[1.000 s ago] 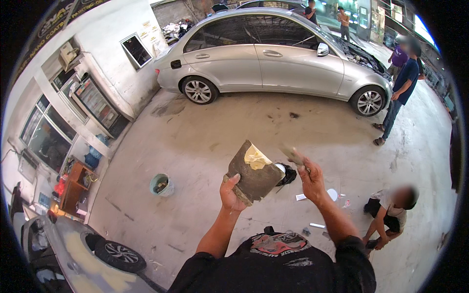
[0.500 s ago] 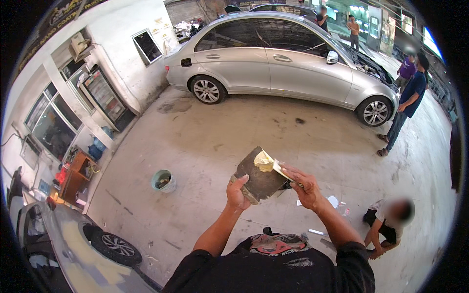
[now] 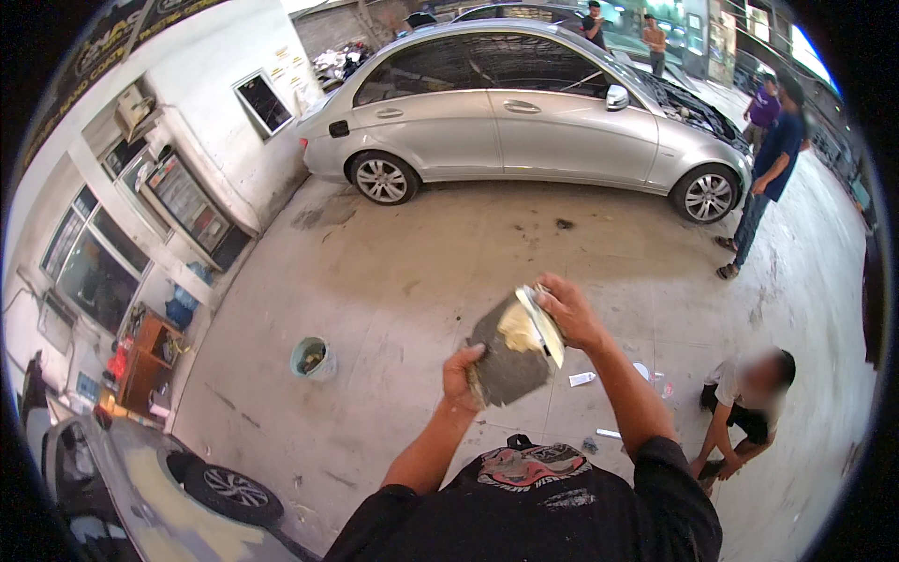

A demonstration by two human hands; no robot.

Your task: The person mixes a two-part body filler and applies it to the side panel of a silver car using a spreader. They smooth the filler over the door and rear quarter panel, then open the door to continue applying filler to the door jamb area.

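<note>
The left hand [image 3: 459, 380] is closed on the left edge of a dark flat board [image 3: 506, 371], which is in front of the person, above the floor [image 3: 403, 281]. The right hand [image 3: 571, 316] is clamped on a pale spreader [image 3: 542, 330]; its long axis goes from upper left to lower right, beside cream paste [image 3: 516, 329]. The spreader covers the board's right edge; the left fingers are mostly hidden.

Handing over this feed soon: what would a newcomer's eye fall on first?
A large silver car spans the top. At centre, the left hand holds a dark board smeared with yellow paste, the right hand a pale spreader. Lower left sits a yellow-patched grey car.
</note>
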